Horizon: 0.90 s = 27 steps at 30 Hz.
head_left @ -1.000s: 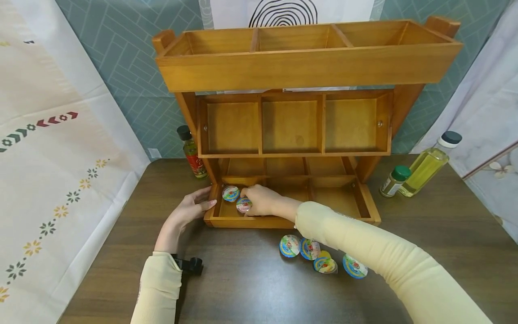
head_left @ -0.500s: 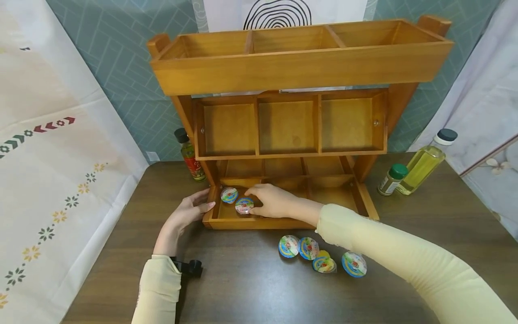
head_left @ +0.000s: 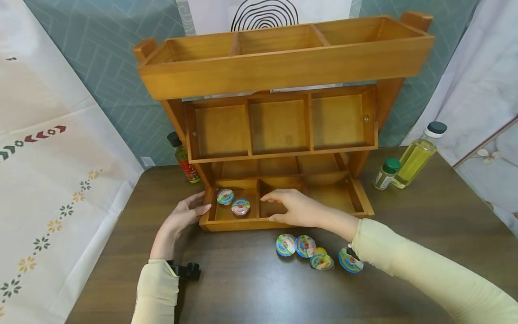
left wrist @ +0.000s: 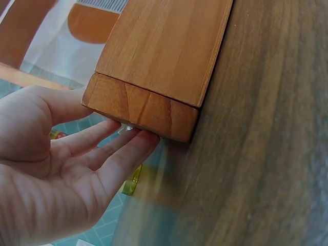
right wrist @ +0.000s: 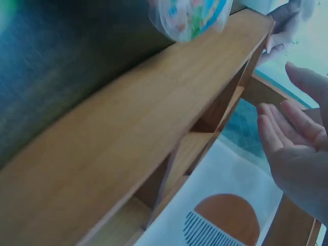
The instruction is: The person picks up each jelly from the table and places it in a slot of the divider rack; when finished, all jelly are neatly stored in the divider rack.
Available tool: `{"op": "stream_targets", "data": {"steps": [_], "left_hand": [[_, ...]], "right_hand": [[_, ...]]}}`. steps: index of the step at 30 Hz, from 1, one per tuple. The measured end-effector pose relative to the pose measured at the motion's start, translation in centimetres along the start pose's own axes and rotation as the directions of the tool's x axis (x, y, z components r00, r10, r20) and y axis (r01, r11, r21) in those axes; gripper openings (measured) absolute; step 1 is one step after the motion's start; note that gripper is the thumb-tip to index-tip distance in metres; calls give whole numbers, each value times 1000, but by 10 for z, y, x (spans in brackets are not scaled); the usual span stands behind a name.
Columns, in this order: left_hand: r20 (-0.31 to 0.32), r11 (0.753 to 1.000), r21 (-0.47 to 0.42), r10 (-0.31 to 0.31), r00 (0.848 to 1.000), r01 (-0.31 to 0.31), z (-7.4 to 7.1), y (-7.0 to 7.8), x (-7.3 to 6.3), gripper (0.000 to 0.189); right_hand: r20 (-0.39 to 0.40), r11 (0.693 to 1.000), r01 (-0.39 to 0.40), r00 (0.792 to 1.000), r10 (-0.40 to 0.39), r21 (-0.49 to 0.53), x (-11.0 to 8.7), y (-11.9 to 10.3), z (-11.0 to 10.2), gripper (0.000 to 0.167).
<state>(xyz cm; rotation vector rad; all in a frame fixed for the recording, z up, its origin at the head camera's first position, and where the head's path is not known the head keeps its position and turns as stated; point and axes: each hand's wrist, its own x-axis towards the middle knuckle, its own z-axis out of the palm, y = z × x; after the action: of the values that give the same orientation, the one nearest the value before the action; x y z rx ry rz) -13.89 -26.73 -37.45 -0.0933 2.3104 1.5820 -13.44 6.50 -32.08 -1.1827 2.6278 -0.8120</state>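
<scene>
Two small jelly cups with printed foil lids lie in the left compartment of the wooden rack's bottom tray: one jelly cup (head_left: 225,196) at the back left, another jelly cup (head_left: 240,207) nearer the front. Above the middle compartment hovers my right hand (head_left: 297,208), thumb and fingers apart, holding nothing. My left hand (head_left: 184,215) touches the left end of the wooden rack (head_left: 283,225). In the left wrist view its fairly straight fingers (left wrist: 128,159) rest against the outer side, with the thumb at the upper edge. Several more jelly cups (head_left: 285,245) lie on the table before the rack.
The rack has a tilted middle tray (head_left: 279,126) and a top tray (head_left: 283,67), each with compartments. A red-labelled bottle (head_left: 186,162) stands at its left. On the right are a green-capped spice jar (head_left: 386,174) and an oil bottle (head_left: 417,159).
My right hand has let go of the second jelly cup and drawn back to the right, out of the left compartment. The left hand keeps its place at the rack; the head view has shifted slightly.
</scene>
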Motion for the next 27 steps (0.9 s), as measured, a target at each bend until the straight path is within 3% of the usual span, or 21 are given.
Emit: {"op": "stream_targets", "data": {"steps": [6, 11, 17, 22, 27], "left_hand": [[-2, 1000, -5, 2, 1000, -2, 1, -3, 1, 66], [0, 1000, 3, -3, 1000, 3, 0, -1, 0, 67], [5, 1000, -8, 6, 1000, -6, -1, -1, -2, 67], [0, 1000, -18, 17, 1000, -17, -1, -2, -2, 67], [4, 999, -29, 19, 1000, -19, 1, -5, 0, 68]], "right_hand": [[-16, 997, 72, 997, -72, 30, -25, 0, 3, 43], [-30, 997, 15, 999, -13, 70, -52, 1, 15, 42], [-105, 996, -9, 994, 18, 86, -81, 9, 20, 47], [-90, 996, -70, 993, 74, 49, -89, 10, 22, 54], [-75, 998, -48, 996, 45, -38, -85, 6, 27, 61]]}}
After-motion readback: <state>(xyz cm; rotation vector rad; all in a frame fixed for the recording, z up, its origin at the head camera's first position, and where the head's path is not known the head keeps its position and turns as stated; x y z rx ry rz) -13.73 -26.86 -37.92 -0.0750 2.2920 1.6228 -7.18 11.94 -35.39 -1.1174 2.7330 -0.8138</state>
